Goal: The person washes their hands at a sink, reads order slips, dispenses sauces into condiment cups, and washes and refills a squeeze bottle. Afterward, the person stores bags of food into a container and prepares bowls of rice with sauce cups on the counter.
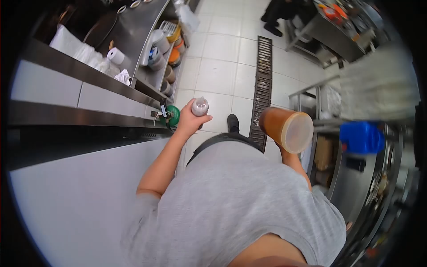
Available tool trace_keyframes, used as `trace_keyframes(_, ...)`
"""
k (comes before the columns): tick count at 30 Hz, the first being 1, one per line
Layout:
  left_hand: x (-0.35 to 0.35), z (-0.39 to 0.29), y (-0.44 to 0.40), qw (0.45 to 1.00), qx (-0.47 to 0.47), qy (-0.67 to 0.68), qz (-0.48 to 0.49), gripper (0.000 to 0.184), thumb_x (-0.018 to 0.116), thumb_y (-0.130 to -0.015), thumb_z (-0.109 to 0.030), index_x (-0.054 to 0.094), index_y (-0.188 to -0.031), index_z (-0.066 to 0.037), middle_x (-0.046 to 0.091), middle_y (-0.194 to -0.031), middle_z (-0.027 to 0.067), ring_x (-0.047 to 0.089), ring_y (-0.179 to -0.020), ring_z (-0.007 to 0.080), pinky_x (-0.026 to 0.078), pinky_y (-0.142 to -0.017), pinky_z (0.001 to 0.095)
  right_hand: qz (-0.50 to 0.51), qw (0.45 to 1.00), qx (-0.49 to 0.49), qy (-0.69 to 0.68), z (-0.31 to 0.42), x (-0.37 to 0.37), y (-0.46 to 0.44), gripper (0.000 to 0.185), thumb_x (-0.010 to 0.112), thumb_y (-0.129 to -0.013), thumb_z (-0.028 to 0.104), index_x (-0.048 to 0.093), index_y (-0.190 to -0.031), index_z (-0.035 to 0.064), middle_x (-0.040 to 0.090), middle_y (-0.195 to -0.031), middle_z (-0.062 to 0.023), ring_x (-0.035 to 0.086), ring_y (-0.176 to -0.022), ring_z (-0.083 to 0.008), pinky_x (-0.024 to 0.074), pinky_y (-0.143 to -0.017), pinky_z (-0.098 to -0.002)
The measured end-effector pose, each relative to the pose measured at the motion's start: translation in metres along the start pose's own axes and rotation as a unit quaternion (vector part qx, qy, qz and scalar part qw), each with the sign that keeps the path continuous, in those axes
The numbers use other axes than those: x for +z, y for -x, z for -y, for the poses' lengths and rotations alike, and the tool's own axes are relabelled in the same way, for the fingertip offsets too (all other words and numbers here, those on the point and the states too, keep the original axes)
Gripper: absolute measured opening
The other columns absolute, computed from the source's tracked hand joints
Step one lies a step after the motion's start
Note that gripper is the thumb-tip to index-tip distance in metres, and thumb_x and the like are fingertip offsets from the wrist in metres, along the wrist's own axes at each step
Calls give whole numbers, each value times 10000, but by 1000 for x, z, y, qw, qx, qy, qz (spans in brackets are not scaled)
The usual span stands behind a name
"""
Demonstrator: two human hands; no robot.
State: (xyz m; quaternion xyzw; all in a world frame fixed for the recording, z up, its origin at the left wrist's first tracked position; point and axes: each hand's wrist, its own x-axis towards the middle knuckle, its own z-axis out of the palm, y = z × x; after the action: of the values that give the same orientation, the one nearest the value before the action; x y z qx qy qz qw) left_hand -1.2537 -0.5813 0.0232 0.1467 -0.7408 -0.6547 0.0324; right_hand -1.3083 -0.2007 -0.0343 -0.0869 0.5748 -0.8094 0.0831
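Note:
My left hand [188, 121] is wrapped round a small clear bottle [201, 107] with a rounded, pointed top, held out in front of my waist. On the other side, my right hand [283, 150] is mostly hidden behind a tall plastic container [277, 124]. Brown-orange contents show through its wall, and a translucent lid [298, 132] covers the end facing me. The container tilts with its lid toward me. My right fingers are out of sight, but the container is held up off the floor.
A floor drain grate [262, 75] runs along the white tiles [214, 66]. At left, a steel counter [142, 26] has shelves of tubs. A green round fitting [171, 115] sticks out near my left forearm. At right stand racks and a blue container [362, 138]. Another person's dark shoes [272, 28] are ahead.

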Motion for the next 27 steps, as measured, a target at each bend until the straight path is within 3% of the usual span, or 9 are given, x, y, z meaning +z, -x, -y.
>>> trace_keyframes(2,-1,2,-34,999,-18,-14,-46,425,823,-602,-121,587,-944,-37,620,-799,30,576,-733,134,478,-712,289,22,988,103,-116,-24,-11,-69,471,561,-931,294,429,-1331,83,528,-1282,-100,549,-1145,-228,493,-962,-389)
trace_keyframes(4,-5,17,-49,993,-46,-24,-109,428,826,-600,-121,584,-943,-41,616,-793,27,570,-729,134,476,-707,288,1,920,250,-301,-91,-41,-135,418,464,-972,347,480,-1290,75,561,-1241,-95,575,-1108,-218,513,-934,-373)
trace_keyframes(8,-21,52,-56,970,-133,45,-198,437,826,-595,-100,587,-956,-38,621,-822,32,579,-743,131,478,-706,289,157,929,288,-172,-115,32,-256,433,498,-955,328,485,-1292,56,584,-1206,-115,602,-1069,-231,532,-906,-393)
trace_keyframes(13,-56,55,-60,924,-246,105,-273,440,800,-613,-3,567,-986,-38,608,-815,24,588,-739,120,489,-651,274,186,784,503,-313,-261,133,-357,398,485,-960,303,509,-1264,48,601,-1169,-107,606,-1044,-224,529,-890,-381)
trace_keyframes(15,-74,65,-67,910,-278,147,-271,422,797,-614,13,569,-965,-43,604,-829,28,586,-751,119,488,-680,274,175,763,539,-311,-315,185,-376,394,484,-959,308,520,-1247,41,607,-1156,-112,607,-1035,-226,524,-888,-382)
trace_keyframes(17,-87,78,-77,927,-219,87,-292,415,795,-614,22,572,-957,-46,607,-838,34,588,-772,121,485,-707,276,155,752,570,-293,-363,234,-389,392,483,-957,312,531,-1230,35,612,-1142,-118,608,-1025,-228,518,-886,-382)
trace_keyframes(18,-95,80,-80,932,-193,52,-301,411,795,-615,27,573,-953,-48,609,-842,37,589,-783,122,483,-720,277,143,748,581,-286,-385,259,-394,391,482,-956,315,536,-1221,32,615,-1135,-120,609,-1020,-230,516,-885,-383)
trace_keyframes(24,-118,76,-95,904,-268,78,-325,393,799,-632,1,580,-954,-57,616,-919,40,586,-878,127,462,-808,287,90,780,596,-169,-486,374,-409,393,480,-952,328,568,-1170,14,632,-1095,-137,611,-991,-237,501,-879,-384)
trace_keyframes(27,-123,78,-108,890,-293,104,-333,387,802,-638,-8,580,-950,-56,615,-915,40,589,-875,132,467,-805,291,187,890,414,-32,-577,392,-384,439,476,-952,378,564,-1178,12,638,-1080,-134,626,-949,-249,511,-851,-375)
